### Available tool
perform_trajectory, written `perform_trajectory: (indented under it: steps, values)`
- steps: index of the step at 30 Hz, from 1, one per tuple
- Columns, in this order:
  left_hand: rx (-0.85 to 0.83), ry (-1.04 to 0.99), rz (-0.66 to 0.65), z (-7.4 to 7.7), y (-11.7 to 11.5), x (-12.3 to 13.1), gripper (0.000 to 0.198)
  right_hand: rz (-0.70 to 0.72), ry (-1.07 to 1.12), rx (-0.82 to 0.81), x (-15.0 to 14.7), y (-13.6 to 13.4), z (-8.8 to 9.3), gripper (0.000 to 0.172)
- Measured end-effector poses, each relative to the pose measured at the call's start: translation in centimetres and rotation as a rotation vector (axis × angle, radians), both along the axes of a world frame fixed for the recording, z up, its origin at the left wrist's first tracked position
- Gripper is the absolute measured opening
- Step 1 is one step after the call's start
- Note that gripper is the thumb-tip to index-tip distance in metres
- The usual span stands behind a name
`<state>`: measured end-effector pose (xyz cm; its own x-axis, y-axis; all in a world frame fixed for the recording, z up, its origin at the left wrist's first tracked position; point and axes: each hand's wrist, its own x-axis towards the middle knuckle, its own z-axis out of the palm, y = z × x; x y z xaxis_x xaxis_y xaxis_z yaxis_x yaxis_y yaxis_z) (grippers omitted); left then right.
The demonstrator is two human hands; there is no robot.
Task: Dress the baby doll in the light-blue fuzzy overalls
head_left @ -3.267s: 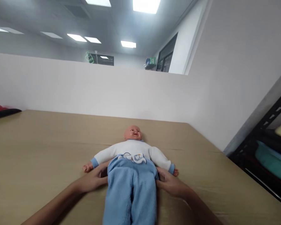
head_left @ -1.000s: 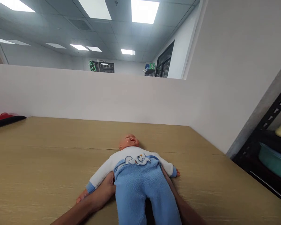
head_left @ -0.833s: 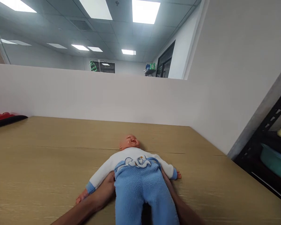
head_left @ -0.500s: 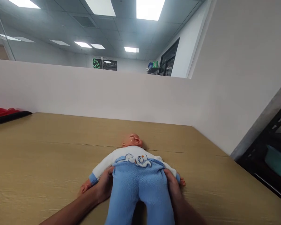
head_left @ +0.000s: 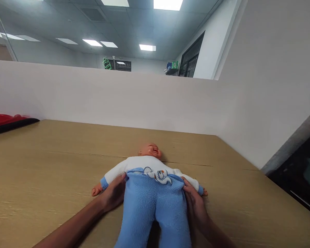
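Note:
A baby doll [head_left: 149, 151] lies on its back on the tan table [head_left: 41, 162], head away from me. It wears a white top and fuzzy light-blue trousers [head_left: 155, 203] with an elephant patch at the waist. My left hand [head_left: 113, 194] grips the trousers' left side at the waist, fingers curled onto the fabric under the doll's arm. My right hand [head_left: 195, 203] holds the right side of the waist the same way, fingers pressed into the cloth.
A white partition wall [head_left: 119, 96] runs behind the table. A red and black object [head_left: 5, 122] lies at the far left edge. A dark metal shelf [head_left: 299, 179] with a teal tub stands to the right.
Both hands have come out from beneath the doll's sides and now hold the trousers' waist higher up. The doll's arms lie closer to its body. The view has tilted slightly right.

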<state>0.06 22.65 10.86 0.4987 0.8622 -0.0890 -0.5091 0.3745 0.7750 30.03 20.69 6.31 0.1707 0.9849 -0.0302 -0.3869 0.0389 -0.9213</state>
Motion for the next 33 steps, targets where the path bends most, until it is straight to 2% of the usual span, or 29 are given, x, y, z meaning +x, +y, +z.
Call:
perform_trajectory:
  steps: [3, 6, 8, 11, 14, 17, 20, 23, 27, 30, 33]
  values:
    - [-0.020, 0.085, -0.019, -0.4, -0.2, -0.1, 0.050, 0.069, -0.086, 0.013, -0.4, -0.6, 2.9, 0.036]
    - [0.032, 0.147, -0.035, -1.0, -0.3, 0.1, 0.048, 0.201, -0.426, 0.123, -1.0, -0.8, 7.3, 0.037]
    - [0.086, 0.146, -0.053, -1.4, -0.3, 0.3, 0.047, 0.294, -0.589, 0.129, -1.6, -0.5, 9.9, 0.040]
    - [0.107, 0.104, -0.063, -1.6, -0.2, 0.3, 0.051, 0.451, -0.613, 0.169, -2.5, 1.0, 12.0, 0.043]
    - [0.044, 0.091, -0.021, -1.1, 0.1, 0.2, 0.054, 0.405, -0.539, 0.277, -3.7, 3.4, 12.1, 0.039]
    - [0.032, 0.106, 0.057, -0.6, 0.5, 0.0, 0.048, 0.307, -0.515, 0.332, -4.8, 5.9, 11.1, 0.045]
    - [0.081, 0.159, 0.113, -0.8, 0.9, -0.5, 0.047, 0.277, -0.567, 0.372, -5.7, 7.3, 10.2, 0.048]
    - [0.202, 0.195, 0.126, -1.3, 1.3, -1.4, 0.057, 0.245, -0.641, 0.419, -6.2, 7.5, 9.6, 0.045]
    - [0.440, 0.371, 0.150, -0.8, 1.3, -2.3, 0.074, 0.302, -0.614, 0.370, -6.1, 7.1, 9.5, 0.044]
    - [0.523, 0.515, 0.196, 0.3, 1.0, -2.1, 0.069, 0.371, -0.647, 0.385, -5.6, 6.5, 10.2, 0.047]
    - [0.536, 0.516, 0.230, 0.9, 0.5, -1.3, 0.063, 0.571, -0.756, 0.432, -5.1, 5.7, 11.2, 0.052]
